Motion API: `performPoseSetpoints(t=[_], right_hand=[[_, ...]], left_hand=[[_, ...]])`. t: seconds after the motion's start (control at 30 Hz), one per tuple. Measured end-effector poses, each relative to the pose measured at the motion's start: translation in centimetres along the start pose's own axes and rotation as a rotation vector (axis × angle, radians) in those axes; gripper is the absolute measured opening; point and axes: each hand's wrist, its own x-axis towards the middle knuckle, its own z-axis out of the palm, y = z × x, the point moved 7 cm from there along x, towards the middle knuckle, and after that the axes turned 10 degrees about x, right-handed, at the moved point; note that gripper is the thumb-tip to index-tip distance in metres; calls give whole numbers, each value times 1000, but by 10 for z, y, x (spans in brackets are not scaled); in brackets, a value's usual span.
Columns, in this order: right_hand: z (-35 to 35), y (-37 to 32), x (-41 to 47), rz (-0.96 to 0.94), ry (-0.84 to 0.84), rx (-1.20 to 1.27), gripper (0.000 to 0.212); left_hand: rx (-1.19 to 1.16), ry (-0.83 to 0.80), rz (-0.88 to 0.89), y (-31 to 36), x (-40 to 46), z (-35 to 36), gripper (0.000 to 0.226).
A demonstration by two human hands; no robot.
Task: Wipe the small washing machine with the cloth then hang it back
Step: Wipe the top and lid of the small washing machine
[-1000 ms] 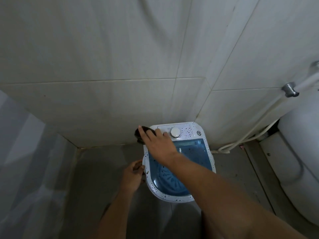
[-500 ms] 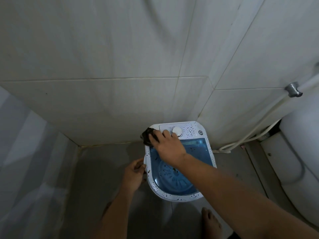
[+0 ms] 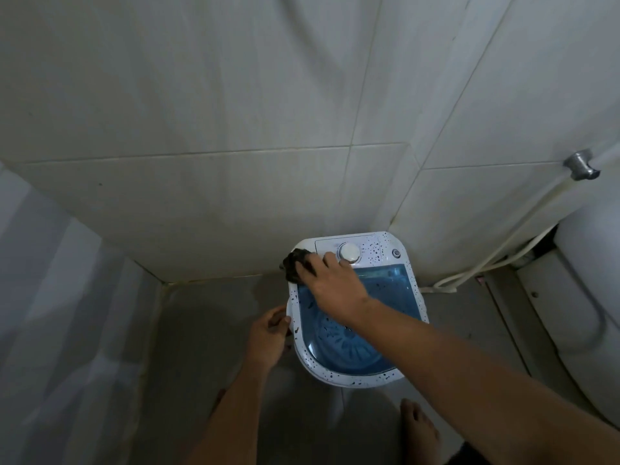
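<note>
A small white washing machine [image 3: 385,253] with dark speckles and a blue see-through lid stands on the floor in the tiled corner. My right hand [image 3: 330,283] presses a dark cloth [image 3: 295,265] against the machine's far left top corner, beside the white dial [image 3: 349,252]. The cloth is mostly hidden under my fingers. My left hand [image 3: 268,335] grips the machine's left rim from the side, fingers curled on the edge.
Tiled walls close in behind and right of the machine. A white hose [image 3: 486,260] runs from a metal wall fitting [image 3: 580,166] to the floor. A white toilet [image 3: 590,297] stands at right. My bare foot [image 3: 419,427] is on the grey floor.
My right hand with the cloth has slid from the far left corner edge a little right and toward me along the top. My left hand stays on the rim.
</note>
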Motion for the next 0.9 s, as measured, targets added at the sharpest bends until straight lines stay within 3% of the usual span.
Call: performPoseSetpoints(t=[0.07,0.17,0.23,0.33,0.4,0.43,0.67,0.77,0.9], right_hand=[[-11,17,11,85,-8,-49,64],[-39,52,42,432,-7,32,44],[-44,51,55,518,-47,60,39],[-31,0,56,255,-69,14,42],[-12,-39,48,20,-186,-75,42],[-7,-43,52,-1,-224,-97,40],[-34,37,71,438,-103,136,41],[-29,35,33,395,-41,142,56],[-10,11,-22,202,-74,107,68]], left_hand=[[9,17,-7,0,1,0,23],[52,32,-4,2,-3,0,24],[64,37,-6,3,-5,-1,25],[31,44,-13,1,-4,-2,22],[17,38,1,4,-6,-1,21],[27,37,14,5,-6,-2,21],[88,45,48,5,-3,-5,31],[35,35,49,7,-6,-3,29],[14,27,39,4,-4,-2,27]])
